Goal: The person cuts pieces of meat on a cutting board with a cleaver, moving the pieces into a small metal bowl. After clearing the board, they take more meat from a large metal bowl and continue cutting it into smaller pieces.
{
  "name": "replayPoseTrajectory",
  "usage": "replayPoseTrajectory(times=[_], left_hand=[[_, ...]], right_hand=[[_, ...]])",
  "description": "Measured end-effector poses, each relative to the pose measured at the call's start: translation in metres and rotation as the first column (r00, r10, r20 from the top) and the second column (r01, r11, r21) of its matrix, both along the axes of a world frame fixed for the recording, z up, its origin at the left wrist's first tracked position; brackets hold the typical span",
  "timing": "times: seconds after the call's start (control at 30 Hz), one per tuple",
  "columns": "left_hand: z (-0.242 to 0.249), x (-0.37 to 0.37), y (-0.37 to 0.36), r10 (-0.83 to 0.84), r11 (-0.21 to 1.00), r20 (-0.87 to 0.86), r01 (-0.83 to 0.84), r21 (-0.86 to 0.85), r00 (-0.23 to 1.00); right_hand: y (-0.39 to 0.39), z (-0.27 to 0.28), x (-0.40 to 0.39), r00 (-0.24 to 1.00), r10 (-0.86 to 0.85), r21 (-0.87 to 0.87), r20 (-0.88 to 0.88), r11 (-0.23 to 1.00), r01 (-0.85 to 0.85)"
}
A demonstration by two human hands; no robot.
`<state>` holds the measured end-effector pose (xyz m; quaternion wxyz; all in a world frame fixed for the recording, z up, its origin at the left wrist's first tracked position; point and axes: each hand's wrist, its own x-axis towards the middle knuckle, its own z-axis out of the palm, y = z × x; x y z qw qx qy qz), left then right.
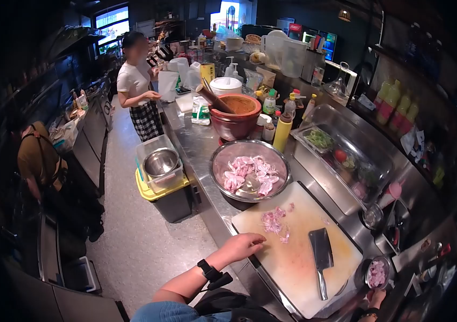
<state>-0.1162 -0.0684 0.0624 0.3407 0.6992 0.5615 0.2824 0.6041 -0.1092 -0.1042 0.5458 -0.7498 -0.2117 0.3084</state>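
Note:
My left hand (243,246) hovers at the left edge of the white cutting board (293,268), fingers loosely bent and a little apart, with nothing seen in it. At the lower right, my right hand (378,298) grips the near rim of a small metal bowl (367,275) of chopped pink pieces (377,272); its fingertips are partly hidden. On the board lie a cleaver (321,249), blade away from me, and a loose heap of sliced pink pieces (274,220). Beyond the board, a large steel bowl (218,182) holds pale pink pieces (266,176).
Behind the steel bowl stands a red-brown mortar (234,124) with a pestle (213,98). A steel sink tray (314,153) with vegetables is right. Bins with a yellow lid (161,194) stand left. One person (134,80) stands by the counter; another (40,155) bends at left.

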Motion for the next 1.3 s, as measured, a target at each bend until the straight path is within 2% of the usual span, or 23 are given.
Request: replayPoseTrajectory(times=[0.07, 0.1, 0.17, 0.2, 0.3, 0.37, 0.4, 0.5, 0.7, 0.8, 0.9, 0.97, 1.0, 1.07, 1.1, 1.17, 1.23, 1.27, 1.3], left_hand=[[0.001, -0.004, -0.004, -0.001, 1.000, -0.005, 0.001, 0.008, 1.000], [-0.004, -0.007, -0.005, 0.011, 1.000, 0.011, -0.011, 0.020, 1.000], [-0.019, -0.017, -0.007, 0.031, 0.998, 0.045, -0.033, 0.044, 0.999], [-0.019, -0.021, -0.009, 0.040, 0.999, 0.040, -0.040, 0.022, 0.998], [-0.017, -0.026, -0.013, 0.055, 0.998, 0.018, -0.054, -0.034, 0.998], [-0.019, -0.026, -0.012, 0.050, 0.998, -0.008, -0.050, -0.049, 0.999], [-0.019, -0.024, -0.012, 0.043, 0.998, 0.000, -0.043, -0.046, 0.999], [-0.020, -0.013, -0.008, 0.015, 0.999, 0.011, -0.014, -0.044, 1.000], [-0.011, -0.001, -0.005, -0.022, 0.998, -0.007, 0.022, -0.054, 1.000], [-0.014, -0.003, -0.008, -0.007, 0.999, 0.022, 0.008, -0.041, 1.000], [-0.024, -0.010, -0.013, 0.017, 1.000, 0.037, -0.017, -0.011, 0.999], [-0.037, -0.013, -0.013, 0.034, 0.999, 0.044, -0.034, 0.006, 0.998], [-0.027, -0.012, -0.015, 0.058, 0.997, 0.064, -0.054, -0.059, 0.996], [-0.030, -0.012, -0.017, 0.062, 0.998, 0.100, -0.059, -0.034, 0.993], [-0.033, -0.011, -0.017, 0.062, 0.997, 0.133, -0.057, -0.048, 0.989], [-0.039, -0.011, -0.012, 0.052, 0.997, 0.165, -0.042, -0.066, 0.985], [-0.044, -0.008, -0.009, 0.035, 0.997, 0.166, -0.022, -0.080, 0.986], [-0.038, -0.003, -0.009, 0.031, 0.995, 0.161, -0.016, -0.095, 0.986], [-0.033, 0.001, -0.008, 0.036, 0.994, 0.155, -0.020, -0.105, 0.987]], right_hand=[[-0.003, -0.004, 0.003, 0.996, 0.055, -0.030, 0.065, 0.998, -0.053], [-0.009, -0.006, 0.000, 0.994, 0.006, 0.006, 0.105, 1.000, -0.006], [-0.033, 0.028, -0.062, 0.979, -0.099, 0.085, 0.181, 0.993, 0.085], [-0.047, 0.061, -0.101, 0.971, -0.076, 0.029, 0.226, 0.997, 0.071], [-0.093, 0.165, -0.209, 0.931, 0.160, -0.271, 0.328, 0.960, -0.070], [-0.107, 0.177, -0.227, 0.840, 0.170, -0.312, 0.515, 0.950, -0.002], [-0.111, 0.192, -0.241, 0.829, 0.182, -0.314, 0.529, 0.950, -0.008], [-0.123, 0.172, -0.217, 0.747, 0.246, -0.349, 0.617, 0.937, -0.021], [-0.127, 0.166, -0.200, 0.652, 0.270, -0.350, 0.708, 0.937, -0.008], [-0.126, 0.176, -0.195, 0.739, 0.333, -0.468, 0.585, 0.883, -0.028], [-0.136, 0.013, -0.045, 0.888, 0.020, -0.066, 0.460, 0.998, 0.012], [-0.138, 0.083, -0.103, 0.975, 0.164, -0.094, 0.149, 0.984, -0.151], [-0.137, 0.090, -0.112, 0.975, 0.138, -0.121, 0.177, 0.986, -0.117], [-0.138, 0.109, -0.126, 0.976, 0.179, -0.166, 0.125, 0.974, -0.157], [-0.138, 0.110, -0.130, 0.989, 0.108, -0.145, 0.105, 0.985, -0.092], [-0.141, 0.113, -0.132, 0.965, 0.097, -0.189, 0.242, 0.981, -0.051], [-0.147, 0.120, -0.138, 0.961, 0.123, -0.135, 0.250, 0.987, -0.091], [-0.148, 0.139, -0.151, 0.992, 0.093, -0.088, 0.089, 0.992, -0.085], [-0.151, 0.146, -0.155, 0.991, 0.099, -0.096, 0.087, 0.991, -0.091]])
